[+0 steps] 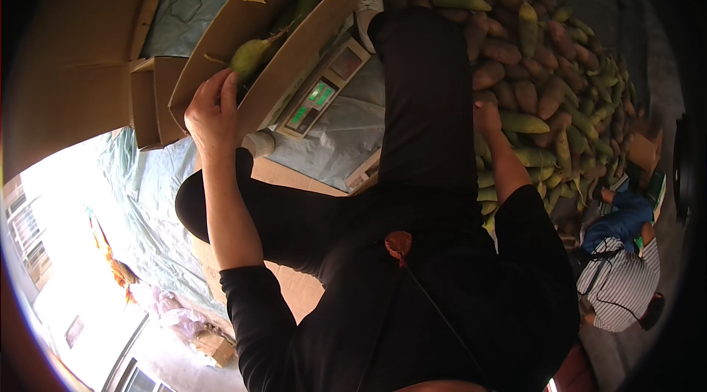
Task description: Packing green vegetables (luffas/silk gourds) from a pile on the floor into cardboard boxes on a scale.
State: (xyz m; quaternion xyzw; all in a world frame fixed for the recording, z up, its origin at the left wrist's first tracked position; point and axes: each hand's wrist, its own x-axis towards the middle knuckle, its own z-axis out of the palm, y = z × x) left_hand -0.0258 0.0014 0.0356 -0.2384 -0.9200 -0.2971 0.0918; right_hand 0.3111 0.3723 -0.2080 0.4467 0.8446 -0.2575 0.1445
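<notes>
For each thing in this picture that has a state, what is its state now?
Left hand: open, fingers resting on the box edge, holding nothing.
Right hand: down at the fruit pile, grip hidden.
Cardboard box: open, flaps up, tilted, some fruit inside.
Green fruit: lying in the box.
Scale: display lit.
Fruit pile: heaped loose.

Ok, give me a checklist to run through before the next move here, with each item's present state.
1. Left hand on the box edge: ok, fingers rest on the rim.
2. Left hand free of fruit: ok, the green fruit lies in the box just beyond the fingers.
3. Right hand at the pile: ok.
4. Right hand holding a fruit: cannot tell, fingers hidden.
5. Room in the box: ok, few fruits show inside.
6. Scale under the box: cannot tell, it shows only beside it.
</notes>
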